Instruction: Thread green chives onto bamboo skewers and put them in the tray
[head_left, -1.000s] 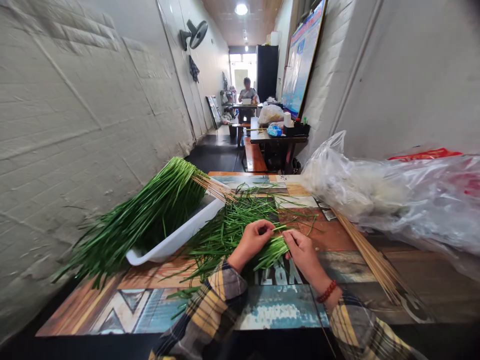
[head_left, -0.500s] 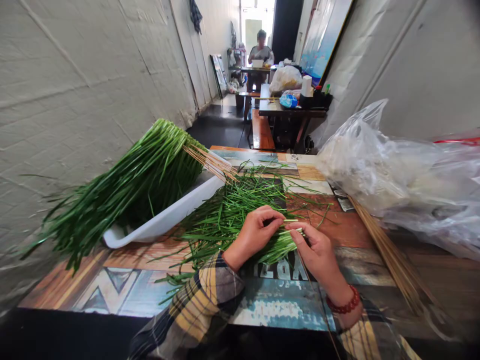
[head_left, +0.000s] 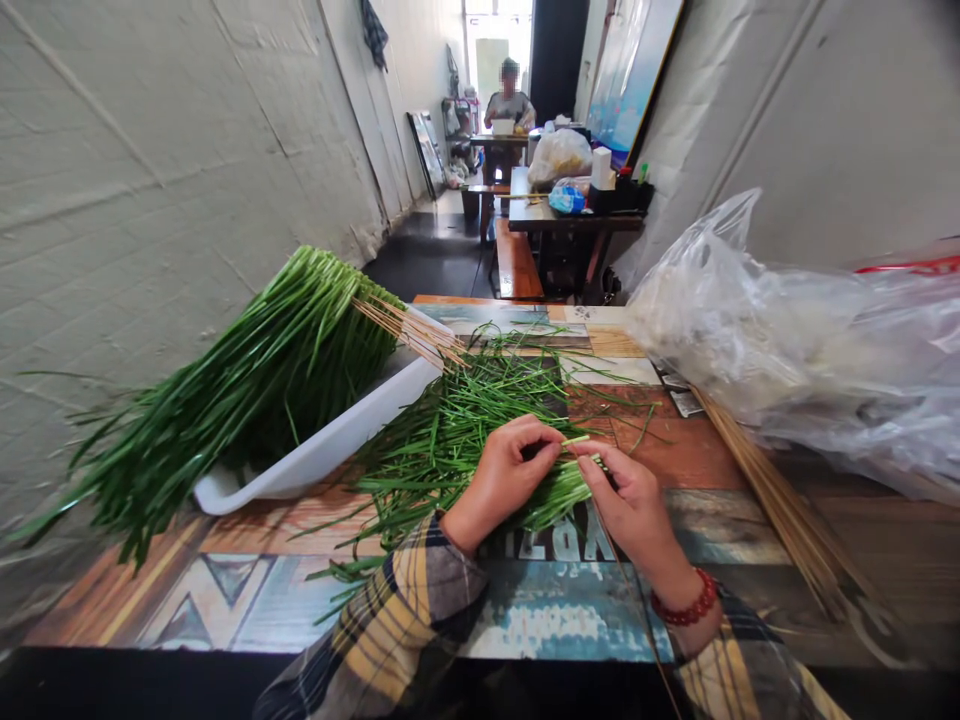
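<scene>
My left hand (head_left: 510,475) pinches the pale end of a garlic chive (head_left: 576,440) between thumb and fingertips. Almost touching it, my right hand (head_left: 634,510) is closed on a thin bamboo skewer (head_left: 637,600) that slants down toward my body. Pale stem ends of more chives (head_left: 562,495) bunch beneath both hands; whether they are threaded on the skewer is hidden by the fingers. Loose green chives (head_left: 487,400) lie heaped just beyond. To the left, a white tray (head_left: 315,450) holds a thick stack of chives (head_left: 277,330), with several skewers (head_left: 420,335) poking from their stem ends.
A bundle of bamboo skewers (head_left: 772,500) lies on the patterned tabletop (head_left: 555,610) at right, beside a large clear plastic bag (head_left: 787,350). Farther off stand a bench (head_left: 517,262) and a dark table (head_left: 570,212) with bags. A person (head_left: 510,105) sits at the back.
The chive's end in my left fingers now tilts upward to the right, where it lay level before. The view has shifted slightly; both hands stay nearly in place.
</scene>
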